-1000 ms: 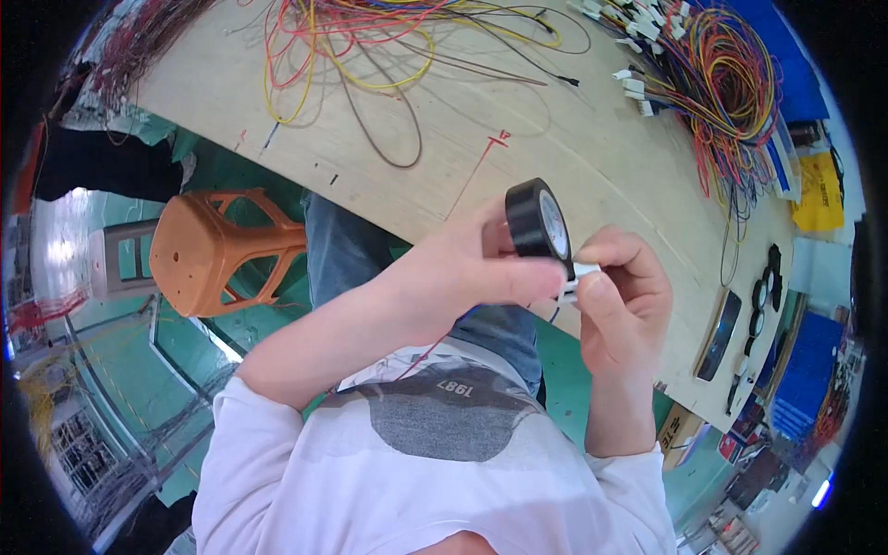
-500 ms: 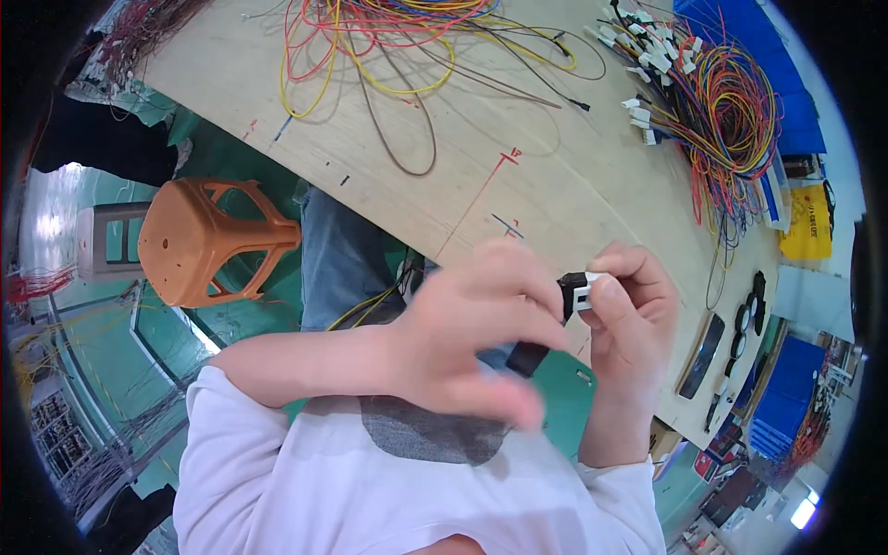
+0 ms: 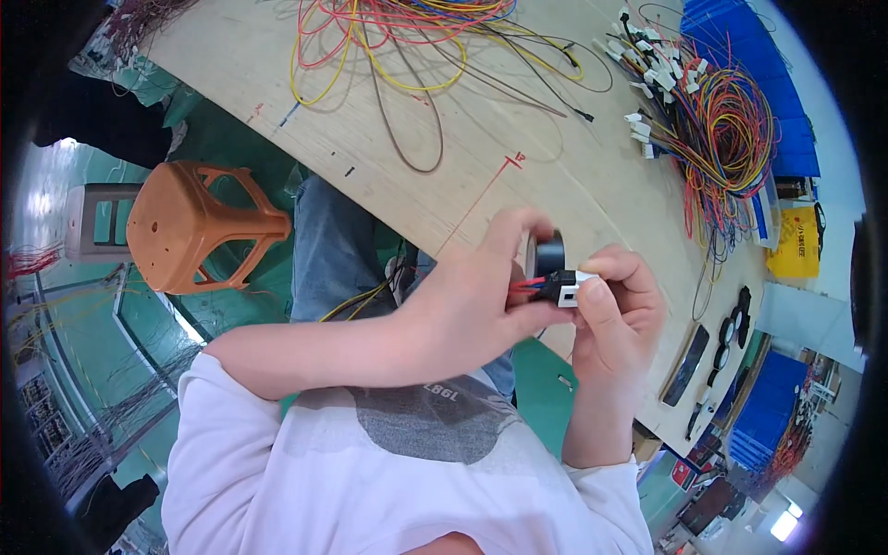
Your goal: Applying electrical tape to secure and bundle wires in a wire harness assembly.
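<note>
My right hand [image 3: 618,310] pinches a white plastic connector [image 3: 567,295] between thumb and fingers. Black tape [image 3: 553,285] wraps the wire end of this connector, and a few red and dark wires [image 3: 524,286] run from it toward my left palm. Closed around a roll of black tape [image 3: 548,256], my left hand [image 3: 476,287] has its thumb just under the connector. The roll stands on edge beside the taped part. My left fingers partly hide the roll and the rest of the wires.
On the wooden table [image 3: 370,157] lie loose red, yellow and brown wires [image 3: 407,46] at the far side. A coiled bundle of harnesses [image 3: 726,125] with white connectors sits at the far right. Black tape rolls [image 3: 731,328] lie near the right edge. An orange stool [image 3: 176,227] stands at left.
My left hand has turned and closed in on the connector, bringing the tape roll from below up to its far side. Red wires now show. The right hand keeps its pinch.
</note>
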Demonstrator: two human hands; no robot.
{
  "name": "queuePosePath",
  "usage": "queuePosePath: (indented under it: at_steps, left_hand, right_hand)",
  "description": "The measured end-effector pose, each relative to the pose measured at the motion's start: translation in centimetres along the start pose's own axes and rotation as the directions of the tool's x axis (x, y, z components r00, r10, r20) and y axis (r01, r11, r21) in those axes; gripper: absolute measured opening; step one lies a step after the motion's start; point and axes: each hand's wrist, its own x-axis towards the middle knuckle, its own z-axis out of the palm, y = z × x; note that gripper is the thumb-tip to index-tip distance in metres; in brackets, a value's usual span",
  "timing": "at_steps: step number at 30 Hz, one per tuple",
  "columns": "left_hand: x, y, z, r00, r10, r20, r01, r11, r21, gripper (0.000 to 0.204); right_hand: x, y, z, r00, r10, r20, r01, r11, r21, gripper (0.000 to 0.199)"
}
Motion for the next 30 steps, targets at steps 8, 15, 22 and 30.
queuePosePath:
  at_steps: [8, 15, 22, 30]
  left_hand:
    - [1.1, -0.5, -0.7, 0.878, -0.304, 0.369, 0.477, 0.501, -0.722, 0.04]
    - [-0.3, 0.6, -1.0, 0.998, 0.035, 0.042, -0.001, 0.778, -0.628, 0.05]
    - [-0.2, -1.6, -0.8, 0.929, 0.343, 0.138, -0.303, 0.921, -0.244, 0.03]
    - [0.2, -1.5, 0.0, 0.99, 0.122, -0.069, -0.123, 0.992, -0.005, 0.039]
  right_hand:
    - [-0.5, 0.6, -0.4, 0.991, -0.136, 0.018, 0.137, 0.987, -0.088, 0.009]
    - [-0.7, -0.5, -1.5, 0.984, 0.173, -0.046, -0.169, 0.982, 0.08, 0.007]
    - [-0.2, -0.8, -0.9, 0.99, 0.129, -0.053, -0.132, 0.99, -0.049, 0.008]
    - [-0.6, -0.7, -0.7, 0.999, -0.04, 0.016, 0.042, 0.989, -0.139, 0.009]
